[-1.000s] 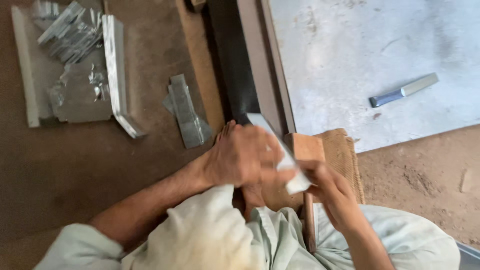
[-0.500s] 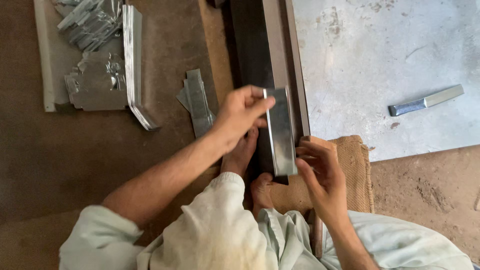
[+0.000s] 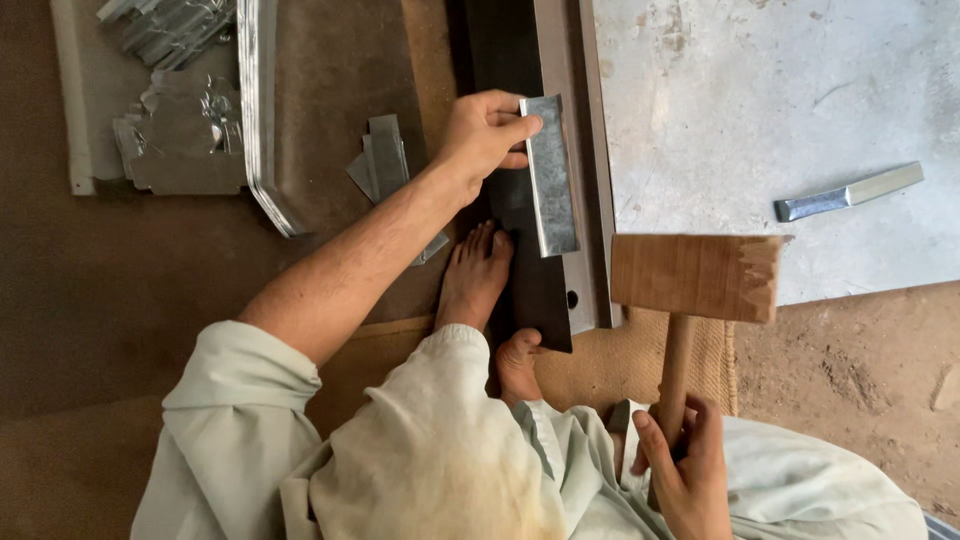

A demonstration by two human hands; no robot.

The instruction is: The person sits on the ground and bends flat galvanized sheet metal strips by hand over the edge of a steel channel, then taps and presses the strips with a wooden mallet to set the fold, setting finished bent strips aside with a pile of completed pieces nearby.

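Note:
My left hand (image 3: 485, 135) grips a narrow strip of grey sheet metal (image 3: 551, 180) and holds it lengthwise on a long dark steel bar (image 3: 530, 250) that lies on the floor. My right hand (image 3: 685, 465) is closed round the handle of a wooden mallet (image 3: 697, 277); its block head hangs in the air just right of the bar, below the strip's near end. My bare feet (image 3: 478, 275) rest against the bar's left side.
A large grey metal sheet (image 3: 760, 100) lies to the right with a small folded metal piece (image 3: 848, 192) on it. Cut metal strips (image 3: 385, 160) lie left of the bar. A pile of metal offcuts (image 3: 180, 130) sits at far left. Sacking (image 3: 640, 360) covers the floor by my legs.
My left hand has carried the strip up along the bar and laid it there. My right hand let go of the strip and now holds the mallet, raised beside the bar.

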